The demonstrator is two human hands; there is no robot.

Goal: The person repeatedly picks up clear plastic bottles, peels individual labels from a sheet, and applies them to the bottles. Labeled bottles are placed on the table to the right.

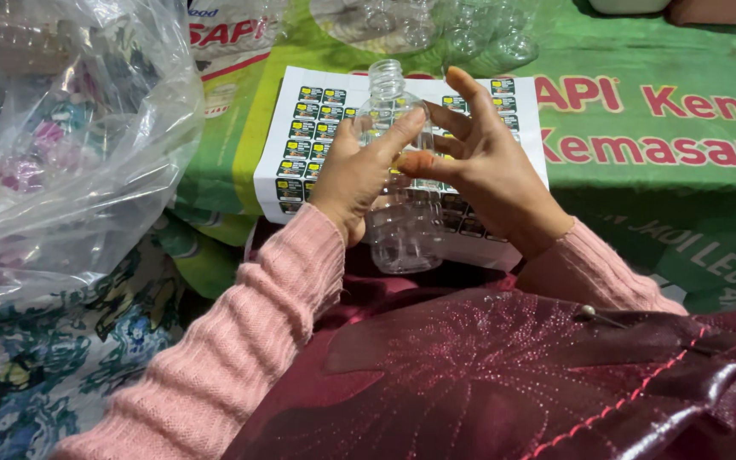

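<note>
A clear empty plastic bottle (402,230) without a cap stands upright between my hands, above my lap. My left hand (358,175) wraps around its left side and grips it. My right hand (480,166) is against its right side, fingers spread, with thumb and forefinger pressing a small sticker onto the bottle. Behind the bottle lies a white sheet of small yellow-and-black stickers (310,128) on a green printed cloth (666,170).
A large clear plastic bag (61,145) with bottles fills the left. More clear empty bottles (436,30) lie at the top centre. A flowered cloth (53,366) is at lower left, and dark red shiny fabric (504,383) covers my lap.
</note>
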